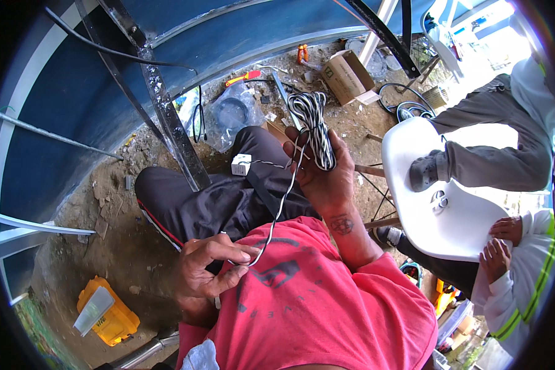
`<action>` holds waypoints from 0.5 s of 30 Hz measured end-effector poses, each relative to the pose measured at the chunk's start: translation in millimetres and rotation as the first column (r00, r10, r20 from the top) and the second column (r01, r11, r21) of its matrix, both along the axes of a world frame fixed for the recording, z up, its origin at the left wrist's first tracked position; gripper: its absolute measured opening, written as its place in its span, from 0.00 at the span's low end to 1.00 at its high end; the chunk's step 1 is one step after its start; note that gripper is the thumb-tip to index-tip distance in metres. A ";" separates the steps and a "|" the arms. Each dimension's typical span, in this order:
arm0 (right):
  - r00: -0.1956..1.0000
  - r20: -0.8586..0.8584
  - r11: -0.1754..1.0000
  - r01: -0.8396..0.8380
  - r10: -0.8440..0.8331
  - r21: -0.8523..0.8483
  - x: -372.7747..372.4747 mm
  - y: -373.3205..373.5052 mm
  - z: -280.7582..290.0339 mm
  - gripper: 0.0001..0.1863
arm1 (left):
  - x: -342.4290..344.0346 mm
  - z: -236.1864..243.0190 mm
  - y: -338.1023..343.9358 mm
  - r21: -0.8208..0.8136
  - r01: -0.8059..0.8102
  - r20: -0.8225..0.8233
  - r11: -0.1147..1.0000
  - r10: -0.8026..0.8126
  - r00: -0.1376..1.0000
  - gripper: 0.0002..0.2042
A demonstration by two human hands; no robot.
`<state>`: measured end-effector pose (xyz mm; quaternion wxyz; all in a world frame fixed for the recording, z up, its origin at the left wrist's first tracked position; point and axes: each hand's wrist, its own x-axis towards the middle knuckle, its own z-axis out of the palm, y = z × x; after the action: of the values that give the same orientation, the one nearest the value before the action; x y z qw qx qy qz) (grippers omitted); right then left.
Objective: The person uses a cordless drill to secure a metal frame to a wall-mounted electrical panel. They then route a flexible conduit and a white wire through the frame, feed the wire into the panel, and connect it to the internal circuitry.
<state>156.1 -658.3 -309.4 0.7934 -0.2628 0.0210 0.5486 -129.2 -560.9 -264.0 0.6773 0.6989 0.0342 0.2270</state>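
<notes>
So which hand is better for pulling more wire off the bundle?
Left, I'd say: the left hand already pinches the loose wire, while the right hand is busy holding the bundle.

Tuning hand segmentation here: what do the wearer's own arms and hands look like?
Left hand and right hand: both ungloved. Red T-shirt; its right sleeve is short, leaving the right forearm bare. Dark, round tattoo near the right wrist, star-like lines inside. Left wrist detail is unclear.
</notes>
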 end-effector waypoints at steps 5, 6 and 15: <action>0.965 0.253 0.987 0.105 -0.072 -0.118 -8.6 3.3 7.6 0.29 | -3.9 5.2 3.1 0.104 0.013 -0.255 0.994 0.014 0.967 0.19; 0.935 0.352 0.987 0.098 -0.047 -0.128 -10.0 1.9 11.1 0.30 | -3.8 5.3 3.1 0.101 0.024 -0.330 0.995 0.010 0.944 0.19; 0.901 0.386 0.977 -0.151 0.200 -0.154 -5.4 -6.6 24.8 0.37 | 18.9 17.3 18.6 0.631 -0.053 -0.361 0.774 0.354 0.863 0.32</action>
<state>150.7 -664.9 -284.6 0.7110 -0.4172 -0.1319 0.5505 -110.3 -542.3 -246.7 0.3620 0.9019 0.1978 0.1277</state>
